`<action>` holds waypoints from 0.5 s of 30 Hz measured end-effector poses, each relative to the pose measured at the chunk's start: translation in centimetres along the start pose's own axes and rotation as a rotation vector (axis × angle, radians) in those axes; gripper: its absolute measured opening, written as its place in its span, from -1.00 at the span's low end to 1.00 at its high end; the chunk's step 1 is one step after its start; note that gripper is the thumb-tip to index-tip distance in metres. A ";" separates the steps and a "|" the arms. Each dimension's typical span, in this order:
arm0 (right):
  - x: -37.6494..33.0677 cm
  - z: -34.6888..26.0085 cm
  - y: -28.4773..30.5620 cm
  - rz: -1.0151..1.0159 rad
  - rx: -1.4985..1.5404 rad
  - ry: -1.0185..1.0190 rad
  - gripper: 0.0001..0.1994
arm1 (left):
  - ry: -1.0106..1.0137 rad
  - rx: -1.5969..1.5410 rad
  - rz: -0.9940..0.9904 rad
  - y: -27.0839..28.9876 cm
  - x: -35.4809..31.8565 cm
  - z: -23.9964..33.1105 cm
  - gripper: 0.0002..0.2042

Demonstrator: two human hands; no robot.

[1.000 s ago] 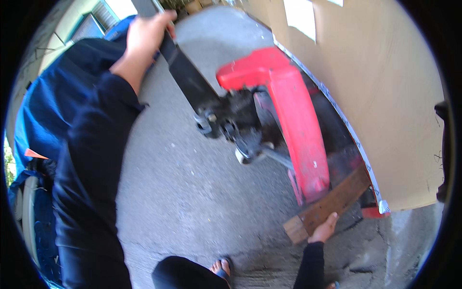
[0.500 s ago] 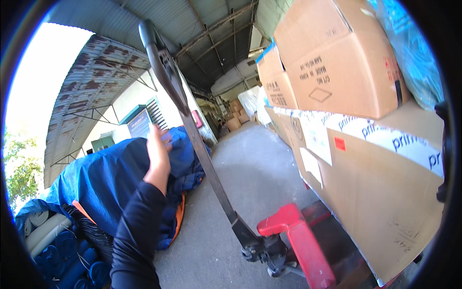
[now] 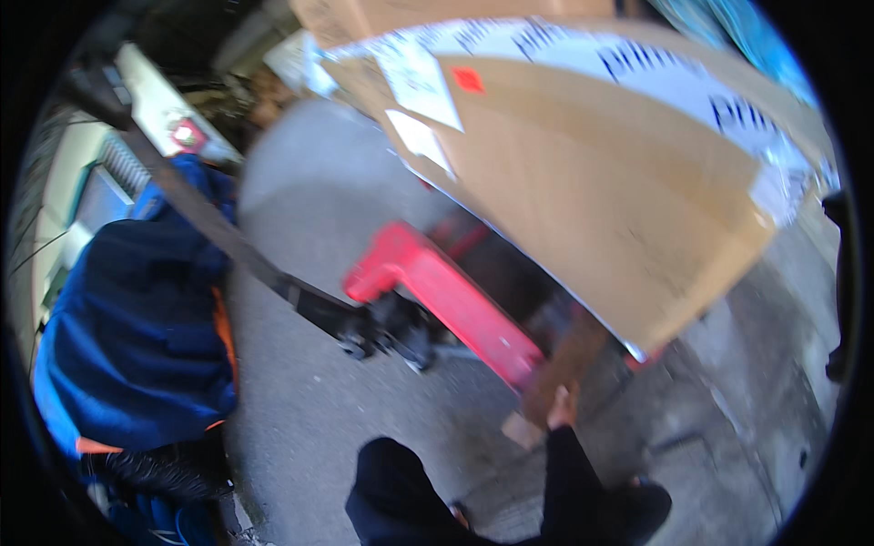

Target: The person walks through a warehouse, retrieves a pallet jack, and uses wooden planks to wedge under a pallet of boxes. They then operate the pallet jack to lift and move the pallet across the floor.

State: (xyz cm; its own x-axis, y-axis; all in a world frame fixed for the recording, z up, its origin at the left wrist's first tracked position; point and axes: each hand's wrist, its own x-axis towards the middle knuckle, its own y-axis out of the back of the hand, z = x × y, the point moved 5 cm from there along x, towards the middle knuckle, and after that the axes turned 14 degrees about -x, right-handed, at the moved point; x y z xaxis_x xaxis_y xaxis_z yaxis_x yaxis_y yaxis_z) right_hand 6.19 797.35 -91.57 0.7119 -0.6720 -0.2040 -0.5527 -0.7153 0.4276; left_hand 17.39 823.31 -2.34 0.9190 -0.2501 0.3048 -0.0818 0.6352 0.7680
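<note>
My right hand (image 3: 563,409), in a dark sleeve, reaches down to a brown wooden board (image 3: 575,350) beside the red pallet jack (image 3: 464,314). Its fingers close over the board's near edge, though blur softens the grip. The board slants up under the large cardboard box (image 3: 583,182). Close to the hand's left, a pale block-like piece (image 3: 521,430) shows at the board's end. The pallet jack's long dark handle (image 3: 209,218) leans away to the upper left. My left hand is out of the picture.
A blue tarp (image 3: 137,318) with orange edging covers a heap on the left. White printed tape (image 3: 564,45) runs along the box's top edge. My knees (image 3: 391,482) show at the bottom, above the grey concrete floor (image 3: 300,391).
The view has swung downward and to the right. My left hand, raised near the handle before, has left the picture. My right hand has come into view at the wooden board.
</note>
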 end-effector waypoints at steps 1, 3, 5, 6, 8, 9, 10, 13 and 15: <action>0.0 0.7 0.1 -0.082 0.040 -0.084 -0.28 | -0.036 0.062 -0.075 -3.1 -2.5 -0.4 0.22; -0.2 0.2 0.7 -0.102 0.069 -0.122 -0.28 | -0.105 0.164 -0.207 -8.7 -7.2 -0.9 0.20; -0.6 -1.0 1.7 -0.110 0.034 -0.176 -0.28 | -0.151 0.246 -0.292 -12.8 -11.2 -1.6 0.19; -0.7 -1.8 2.2 -0.094 0.031 -0.183 -0.28 | -0.164 0.281 -0.321 -14.2 -12.7 -2.0 0.18; -1.3 -3.2 3.0 -0.067 0.065 -0.196 -0.30 | -0.148 0.313 -0.327 -16.0 -14.6 -3.6 0.16; -1.6 -3.9 3.4 -0.032 0.048 -0.176 -0.30 | -0.133 0.332 -0.320 -16.5 -15.1 -4.6 0.15; -2.1 -4.3 3.8 -0.003 0.028 -0.158 -0.30 | -0.108 0.344 -0.306 -16.8 -15.8 -5.5 0.14; -3.4 -4.8 3.9 -0.006 0.063 -0.155 -0.30 | -0.032 0.362 -0.262 -17.2 -17.0 -8.6 0.12; -4.1 -4.7 3.8 -0.022 0.050 -0.190 -0.31 | 0.016 0.371 -0.231 -17.2 -17.8 -10.7 0.10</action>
State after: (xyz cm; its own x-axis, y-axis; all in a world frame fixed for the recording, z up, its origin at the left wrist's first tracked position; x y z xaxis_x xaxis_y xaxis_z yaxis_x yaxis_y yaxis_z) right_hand 3.18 798.32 -85.00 0.6320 -0.6765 -0.3779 -0.5616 -0.7359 0.3781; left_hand 6.58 824.64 -27.03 0.9349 -0.3422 0.0946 -0.0035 0.2574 0.9663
